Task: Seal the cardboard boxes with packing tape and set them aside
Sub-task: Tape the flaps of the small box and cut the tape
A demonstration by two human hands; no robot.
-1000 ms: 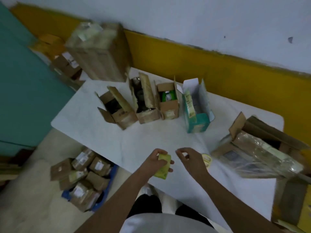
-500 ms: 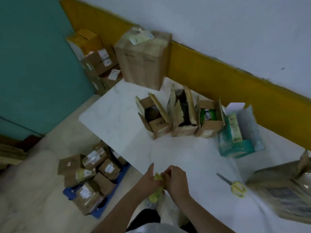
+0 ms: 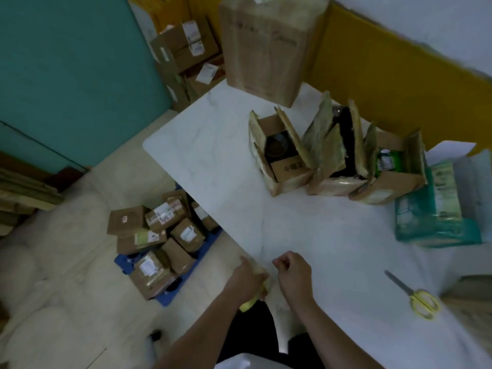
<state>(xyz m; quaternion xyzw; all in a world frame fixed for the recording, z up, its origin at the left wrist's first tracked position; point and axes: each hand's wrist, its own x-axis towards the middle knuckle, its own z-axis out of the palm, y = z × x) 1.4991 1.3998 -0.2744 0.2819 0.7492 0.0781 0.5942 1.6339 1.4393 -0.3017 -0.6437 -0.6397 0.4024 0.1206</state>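
At the near edge of the white bench (image 3: 213,155), the left hand (image 3: 249,278) grips a yellowish item (image 3: 249,304). The right hand (image 3: 294,275), fingers curled, is just beside it. Three open cardboard boxes (image 3: 335,182) stand in a row farther back, and yellow-handled scissors (image 3: 415,296) lie to the right.

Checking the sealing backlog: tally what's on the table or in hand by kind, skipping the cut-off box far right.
Open brown boxes: 3
Tall closed box: 1
Teal box: 1
Scissors: 1
Tape, in left hand: 1
Total: 7
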